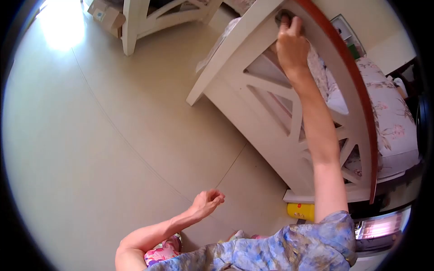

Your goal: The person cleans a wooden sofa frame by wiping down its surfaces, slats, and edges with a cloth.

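Note:
My right hand (293,47) reaches far forward to the upper part of the white wooden side panel (226,97) of a sofa. Its fingers press a small dark grey, cloth-like wad (281,16) against the panel, close to the brown top rail (357,86). Most of the wad is hidden under the fingers. My left hand (208,201) hangs in front of my body over the floor, fingers curled in, with nothing visible in it. It touches nothing.
Flowered cushions (389,122) lie on the sofa behind the panel. A yellow container (300,211) stands by the panel's foot. Another white wooden piece of furniture (131,27) and a cardboard box (106,17) are at the upper left. Pale tiled floor (113,149) spreads below.

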A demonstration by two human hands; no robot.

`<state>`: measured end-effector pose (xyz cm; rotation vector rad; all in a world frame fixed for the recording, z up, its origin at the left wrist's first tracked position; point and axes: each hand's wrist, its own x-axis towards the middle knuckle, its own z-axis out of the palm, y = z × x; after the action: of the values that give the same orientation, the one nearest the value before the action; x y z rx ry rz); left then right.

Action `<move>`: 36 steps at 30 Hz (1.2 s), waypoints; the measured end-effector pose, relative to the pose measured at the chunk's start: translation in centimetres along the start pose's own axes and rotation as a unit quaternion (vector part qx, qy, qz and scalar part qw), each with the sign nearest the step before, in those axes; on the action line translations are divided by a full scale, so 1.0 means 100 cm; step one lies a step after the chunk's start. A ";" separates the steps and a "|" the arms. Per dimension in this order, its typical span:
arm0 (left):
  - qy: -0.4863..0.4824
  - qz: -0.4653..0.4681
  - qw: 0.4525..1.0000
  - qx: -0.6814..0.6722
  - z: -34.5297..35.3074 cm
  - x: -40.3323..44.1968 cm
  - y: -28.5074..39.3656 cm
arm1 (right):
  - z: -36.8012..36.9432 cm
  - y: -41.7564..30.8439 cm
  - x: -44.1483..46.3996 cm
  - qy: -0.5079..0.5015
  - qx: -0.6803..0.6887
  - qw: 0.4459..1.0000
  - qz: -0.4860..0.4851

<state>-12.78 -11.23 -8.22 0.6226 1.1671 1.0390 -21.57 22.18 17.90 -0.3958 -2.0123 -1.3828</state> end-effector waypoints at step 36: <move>0.031 -0.038 0.999 0.012 -0.006 -0.007 -0.023 | 0.016 -0.133 -0.121 -0.491 0.438 0.729 0.190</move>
<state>-12.67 -12.93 -10.00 0.5634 1.2486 0.9861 -20.85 19.70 0.03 -1.1491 -2.8501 0.2732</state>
